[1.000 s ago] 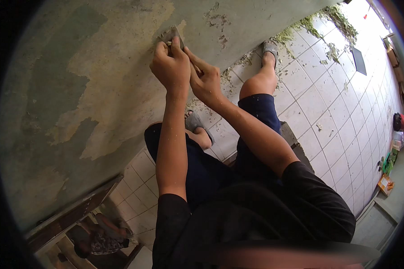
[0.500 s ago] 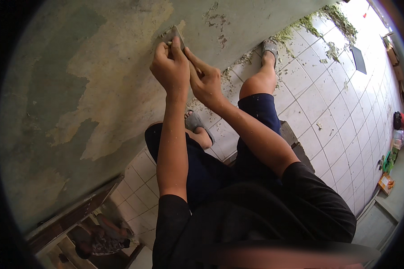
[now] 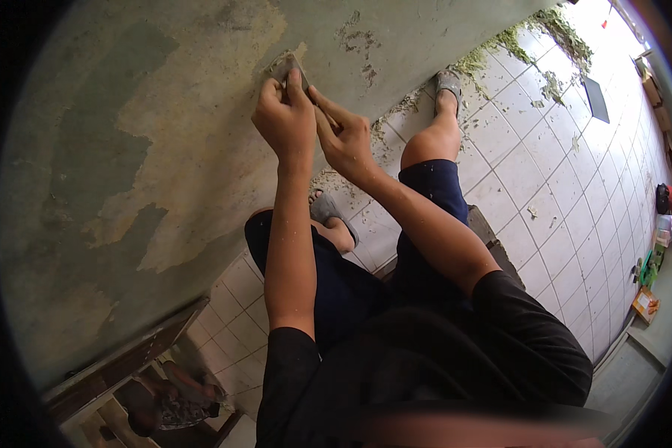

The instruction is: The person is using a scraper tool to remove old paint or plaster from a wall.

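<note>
A paint scraper (image 3: 278,68) with a flat metal blade lies against the wall (image 3: 201,97), its edge at a border where green paint meets a bare beige patch. My left hand (image 3: 285,123) is closed on it close to the blade, thumb pressed along the metal. Lower down and to the right, my right hand (image 3: 345,142) is wrapped round its handle, which the fingers mostly hide. Pale crumbs of paint sit along the blade's edge.
Paint flakes (image 3: 493,60) litter the white tile floor (image 3: 530,153) along the wall's foot. A dark flat sheet (image 3: 596,101) lies at the upper right. Another person (image 3: 175,403) is at the lower left, by a wooden frame (image 3: 119,355). My sandalled feet (image 3: 446,84) rest near the wall.
The scraper and both my hands have shifted very slightly down along the wall. My grip on it looks the same.
</note>
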`<state>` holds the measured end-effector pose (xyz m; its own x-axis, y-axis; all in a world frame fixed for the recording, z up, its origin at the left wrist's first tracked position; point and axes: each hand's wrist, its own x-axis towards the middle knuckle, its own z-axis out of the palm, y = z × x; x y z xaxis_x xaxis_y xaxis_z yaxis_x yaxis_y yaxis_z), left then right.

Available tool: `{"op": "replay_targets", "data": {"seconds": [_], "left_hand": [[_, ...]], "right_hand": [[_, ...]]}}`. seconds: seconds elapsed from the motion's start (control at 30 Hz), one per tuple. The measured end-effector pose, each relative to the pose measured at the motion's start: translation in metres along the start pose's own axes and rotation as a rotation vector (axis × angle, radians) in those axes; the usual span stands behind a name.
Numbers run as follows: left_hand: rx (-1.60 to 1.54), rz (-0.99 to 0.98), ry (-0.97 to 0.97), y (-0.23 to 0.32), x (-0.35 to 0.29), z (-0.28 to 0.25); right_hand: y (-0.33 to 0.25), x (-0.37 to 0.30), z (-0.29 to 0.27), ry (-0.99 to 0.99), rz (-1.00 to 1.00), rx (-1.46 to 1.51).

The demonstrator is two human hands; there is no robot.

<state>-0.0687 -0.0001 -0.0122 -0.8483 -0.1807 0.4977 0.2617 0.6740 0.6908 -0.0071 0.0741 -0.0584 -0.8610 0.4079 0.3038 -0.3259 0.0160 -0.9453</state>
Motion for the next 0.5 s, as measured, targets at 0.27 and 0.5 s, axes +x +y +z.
{"op": "replay_targets", "data": {"seconds": [0.27, 0.5], "left_hand": [[-0.043, -0.008, -0.037, 0.008, 0.004, 0.000], [-0.061, 0.011, -0.020, 0.011, 0.007, 0.004]], "right_hand": [[-0.007, 0.005, -0.004, -0.019, 0.055, -0.054], [-0.005, 0.010, -0.010, -0.002, -0.054, -0.140]]}}
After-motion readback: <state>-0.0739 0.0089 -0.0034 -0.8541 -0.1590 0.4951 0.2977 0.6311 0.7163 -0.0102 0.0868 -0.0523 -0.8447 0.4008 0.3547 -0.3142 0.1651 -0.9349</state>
